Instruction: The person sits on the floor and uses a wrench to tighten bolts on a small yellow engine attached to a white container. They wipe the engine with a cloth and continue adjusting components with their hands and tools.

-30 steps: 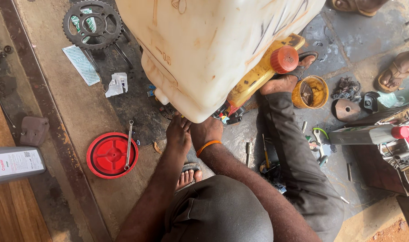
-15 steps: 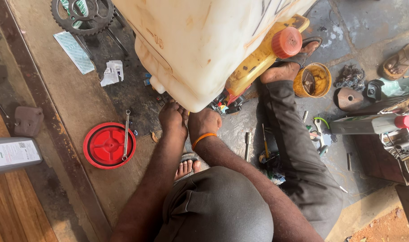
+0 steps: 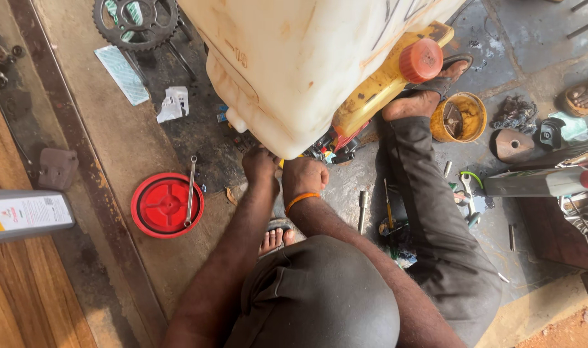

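A big cream-white plastic tank (image 3: 319, 58) with a yellow frame (image 3: 377, 90) and a red cap (image 3: 421, 60) fills the top middle. My left hand (image 3: 258, 166) reaches under the tank's lower edge, its fingertips hidden there. My right hand (image 3: 303, 177), with an orange band on the wrist, is curled right beside it at the small red and black parts (image 3: 336, 149) below the tank. What the fingers grip is hidden.
A red round lid (image 3: 153, 207) with a spanner (image 3: 191, 190) across it lies left of my hands. A toothed sprocket (image 3: 136, 22) lies top left and a grey oil bottle (image 3: 26, 212) at the far left. A yellow tin (image 3: 459, 117), loose tools and bolts lie to the right. Another person's sandalled foot (image 3: 584, 96) shows at the right edge.
Both hands stay at the same spot under the tank. The view has shifted a little, so the tank and floor items sit slightly differently in frame.
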